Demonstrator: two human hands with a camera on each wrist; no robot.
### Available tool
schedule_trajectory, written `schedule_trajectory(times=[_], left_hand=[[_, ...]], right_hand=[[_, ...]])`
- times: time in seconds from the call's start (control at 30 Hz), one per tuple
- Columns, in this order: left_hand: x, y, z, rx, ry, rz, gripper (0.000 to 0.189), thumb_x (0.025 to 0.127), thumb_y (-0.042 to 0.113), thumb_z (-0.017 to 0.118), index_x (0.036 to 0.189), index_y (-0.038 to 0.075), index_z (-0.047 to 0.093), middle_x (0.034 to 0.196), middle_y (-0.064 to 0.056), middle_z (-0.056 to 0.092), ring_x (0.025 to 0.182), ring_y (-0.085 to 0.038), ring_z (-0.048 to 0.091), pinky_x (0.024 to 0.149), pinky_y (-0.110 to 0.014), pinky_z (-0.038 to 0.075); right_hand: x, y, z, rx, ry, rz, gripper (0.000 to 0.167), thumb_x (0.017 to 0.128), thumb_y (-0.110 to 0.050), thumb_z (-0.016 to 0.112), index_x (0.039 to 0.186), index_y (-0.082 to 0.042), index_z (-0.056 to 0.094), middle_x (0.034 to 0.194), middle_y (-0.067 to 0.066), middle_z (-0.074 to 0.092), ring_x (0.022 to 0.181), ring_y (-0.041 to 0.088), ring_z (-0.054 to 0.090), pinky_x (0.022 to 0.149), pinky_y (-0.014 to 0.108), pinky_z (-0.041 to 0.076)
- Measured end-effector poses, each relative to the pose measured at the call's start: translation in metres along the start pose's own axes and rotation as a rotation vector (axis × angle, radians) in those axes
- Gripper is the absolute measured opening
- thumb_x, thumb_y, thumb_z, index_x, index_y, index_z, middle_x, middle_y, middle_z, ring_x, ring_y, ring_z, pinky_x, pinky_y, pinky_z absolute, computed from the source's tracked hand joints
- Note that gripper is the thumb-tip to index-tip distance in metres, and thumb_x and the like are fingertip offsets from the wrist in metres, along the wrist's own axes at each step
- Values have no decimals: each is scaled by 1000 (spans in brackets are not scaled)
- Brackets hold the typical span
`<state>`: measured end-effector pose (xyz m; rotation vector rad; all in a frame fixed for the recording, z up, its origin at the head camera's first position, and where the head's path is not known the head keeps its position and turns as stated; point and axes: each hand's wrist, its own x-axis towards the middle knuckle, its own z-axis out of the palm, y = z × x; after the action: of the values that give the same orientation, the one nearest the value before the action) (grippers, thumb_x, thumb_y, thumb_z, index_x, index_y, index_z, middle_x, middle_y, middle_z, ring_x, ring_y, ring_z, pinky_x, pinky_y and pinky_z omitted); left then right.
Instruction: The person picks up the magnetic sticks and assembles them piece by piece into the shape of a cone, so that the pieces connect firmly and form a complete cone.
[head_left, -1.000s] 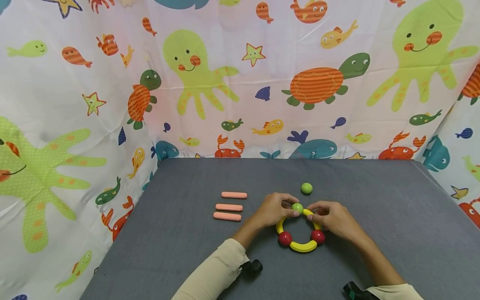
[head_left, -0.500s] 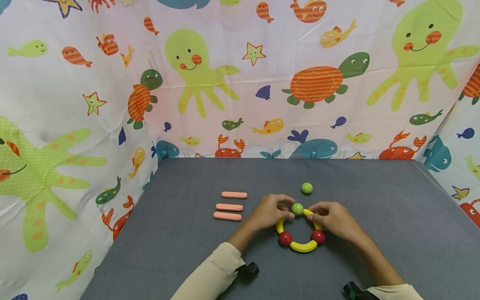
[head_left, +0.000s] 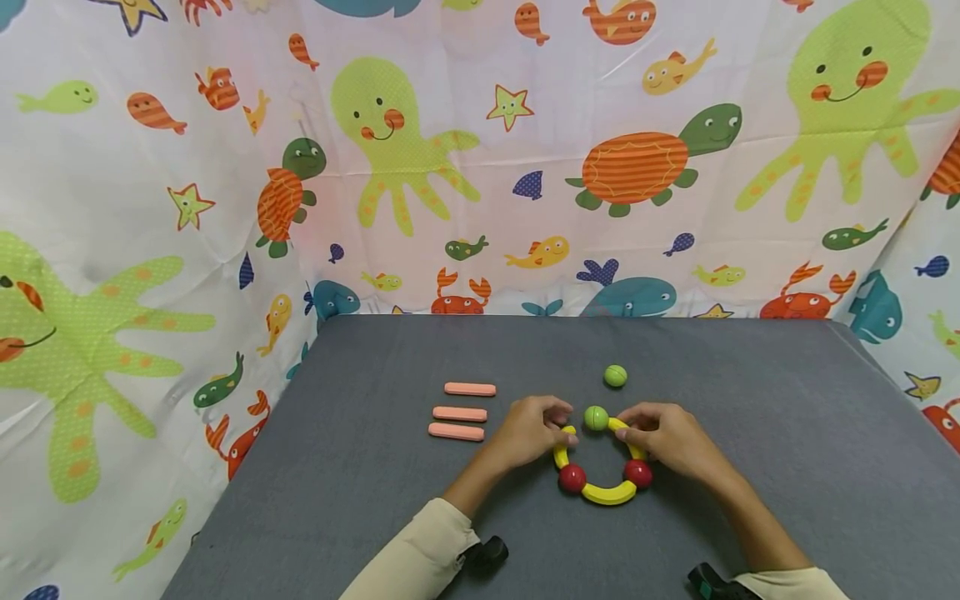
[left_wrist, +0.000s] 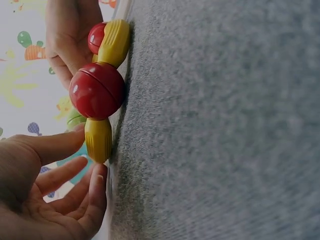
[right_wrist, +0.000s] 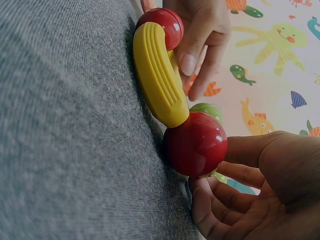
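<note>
A ring-shaped chain of yellow curved pieces [head_left: 609, 495], red balls [head_left: 572, 478] and one green ball [head_left: 596, 418] lies on the grey cloth. A gap shows between the green ball and the upper end of the left yellow piece [left_wrist: 98, 142]. My left hand [head_left: 531, 429] is at that end, its thumb against or very near the piece and its fingers loosely bent and spread. My right hand [head_left: 663, 433] pinches the right yellow piece [head_left: 617, 424] beside the green ball. From the right wrist, a red ball [right_wrist: 196, 145] hides most of that pinch.
A loose green ball [head_left: 616, 377] lies beyond the ring. To its left, several pink sticks [head_left: 460, 414] lie roughly parallel on the grey table cloth [head_left: 360, 500]. A curtain [head_left: 480, 167] printed with sea animals hangs behind and along both sides.
My left hand has let go of the green ball in the ring and moved left and a little nearer, to the left yellow piece's end. My right hand has stayed in place.
</note>
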<state>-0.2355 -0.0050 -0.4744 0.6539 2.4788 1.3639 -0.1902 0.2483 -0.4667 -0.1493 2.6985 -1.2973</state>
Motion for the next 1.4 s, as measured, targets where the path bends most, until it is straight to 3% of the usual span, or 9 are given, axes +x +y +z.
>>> schedule_trajectory(times=[0.17,0.43,0.73,1.4], left_hand=[[-3,0,0,13,-1,-43,43,87,15,88,126,5,75,99,1,73,83,-3,63,73,-21,54],[-2,0,2,12,22,-76,41,86,12,86,125,4,75,98,1,75,83,-5,65,69,-23,54],[4,5,6,95,92,-3,20,86,7,83,106,5,82,90,1,76,76,0,61,67,-18,51],[13,8,11,115,75,39,22,90,7,82,112,7,83,98,-2,81,80,2,67,70,-16,53]], right_hand=[[-1,-1,-1,1,-10,12,26,100,-24,75,117,-5,77,85,3,66,68,17,58,57,29,47],[-2,-1,-1,5,-8,-11,26,100,-23,75,118,-4,77,83,3,65,69,18,58,57,29,46],[-2,-1,0,2,1,-10,24,100,-22,75,116,-4,76,82,3,66,70,18,58,58,29,46],[-1,1,1,0,7,4,26,101,-24,74,117,-3,75,84,3,66,71,18,57,58,29,46]])
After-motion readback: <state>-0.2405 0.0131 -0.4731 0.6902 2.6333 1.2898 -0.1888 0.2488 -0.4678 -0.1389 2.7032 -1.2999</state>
